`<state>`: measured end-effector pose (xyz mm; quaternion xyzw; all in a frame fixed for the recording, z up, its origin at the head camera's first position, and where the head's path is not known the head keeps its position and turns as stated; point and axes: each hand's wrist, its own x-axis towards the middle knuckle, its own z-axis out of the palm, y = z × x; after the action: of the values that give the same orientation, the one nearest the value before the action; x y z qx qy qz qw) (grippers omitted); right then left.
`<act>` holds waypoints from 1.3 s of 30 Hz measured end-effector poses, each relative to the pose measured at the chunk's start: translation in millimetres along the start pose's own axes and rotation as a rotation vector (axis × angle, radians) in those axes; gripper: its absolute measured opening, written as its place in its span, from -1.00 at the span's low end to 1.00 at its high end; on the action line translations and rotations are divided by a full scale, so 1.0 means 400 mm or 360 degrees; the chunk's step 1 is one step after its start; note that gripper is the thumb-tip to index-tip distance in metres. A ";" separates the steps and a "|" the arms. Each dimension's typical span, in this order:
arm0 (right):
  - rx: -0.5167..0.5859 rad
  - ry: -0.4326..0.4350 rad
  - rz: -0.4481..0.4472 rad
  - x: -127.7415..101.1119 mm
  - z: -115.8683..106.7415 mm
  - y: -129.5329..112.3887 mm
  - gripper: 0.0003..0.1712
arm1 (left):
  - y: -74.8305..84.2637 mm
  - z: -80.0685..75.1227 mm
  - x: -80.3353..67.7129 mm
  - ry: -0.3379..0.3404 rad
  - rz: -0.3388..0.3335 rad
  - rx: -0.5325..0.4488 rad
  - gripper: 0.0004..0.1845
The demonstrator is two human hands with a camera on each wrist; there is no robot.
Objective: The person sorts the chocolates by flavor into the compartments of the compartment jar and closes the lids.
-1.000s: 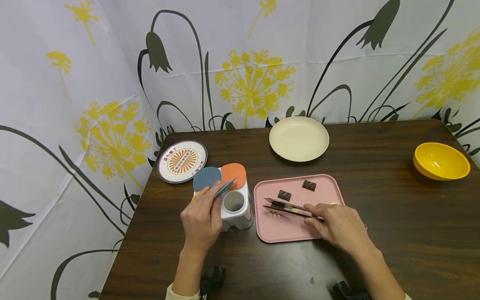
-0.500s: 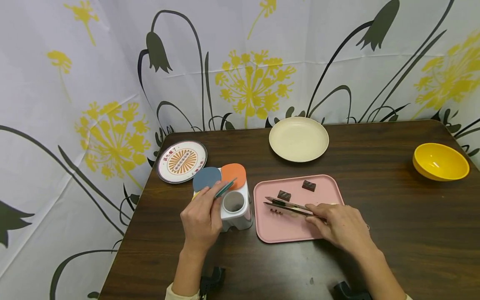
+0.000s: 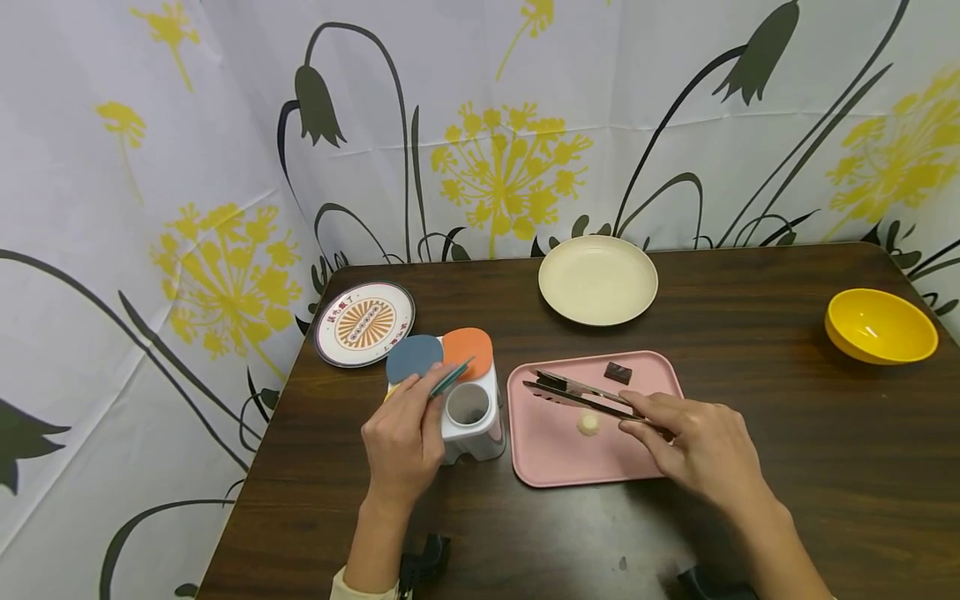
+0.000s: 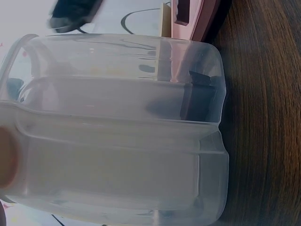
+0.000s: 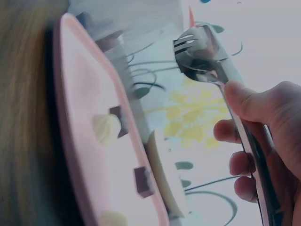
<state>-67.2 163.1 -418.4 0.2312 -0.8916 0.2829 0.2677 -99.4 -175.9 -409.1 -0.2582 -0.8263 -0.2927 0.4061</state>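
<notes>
So, cream plate (image 3: 597,279)'s upper middle, yellow bowl (image 3: 862,346) far right, container (image 3: 480,443) stands between left hand (image 3: 405,442) and pink tray (image 3: 551,460). Left grip pinches a teal lid (image 3: 452,377); right hand (image 3: 701,442), in from lower right, is clamped on tongs (image 3: 588,404) over the mid-frame tray.

Tongs (image 3: 588,402): handle end behind right hand (image 3: 701,442)
Pink tray (image 3: 551,458): right side partly covered
White plate (image 3: 364,323): central marks too small to read
Counter (image 5: 23,155): blurred, right wrist view

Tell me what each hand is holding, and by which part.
The right hand holds the metal tongs by their handles; the left hand holds the teal lid by its near end.
</notes>
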 end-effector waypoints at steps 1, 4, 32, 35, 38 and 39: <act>0.0022 0.0023 -0.0016 0.003 -0.003 -0.005 -0.63 | 0.000 0.000 0.000 -0.0002 0.0000 0.0000 -0.69; 0.0097 0.0116 -0.0097 0.019 -0.009 -0.025 -0.63 | 0.000 0.000 0.000 -0.0004 -0.0003 0.0002 -0.69; 0.0245 0.0108 -0.0459 0.103 0.039 -0.127 -0.61 | -0.002 0.001 -0.002 0.0007 0.0002 -0.0004 -0.67; 0.0240 0.0071 -0.0446 0.104 0.039 -0.129 -0.62 | -0.002 0.001 -0.002 0.0013 0.0003 -0.0002 -0.67; 0.0231 0.0017 -0.0423 0.106 0.037 -0.129 -0.62 | -0.001 0.001 -0.001 0.0019 0.0007 -0.0003 -0.67; 0.0228 0.0001 -0.0417 0.107 0.037 -0.129 -0.61 | -0.001 0.001 -0.001 0.0022 0.0007 -0.0004 -0.67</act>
<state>-75.1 104.9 -383.1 0.3640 -0.8312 0.3084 0.2855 -99.6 -176.0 -409.7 -0.2585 -0.8225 -0.2945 0.4122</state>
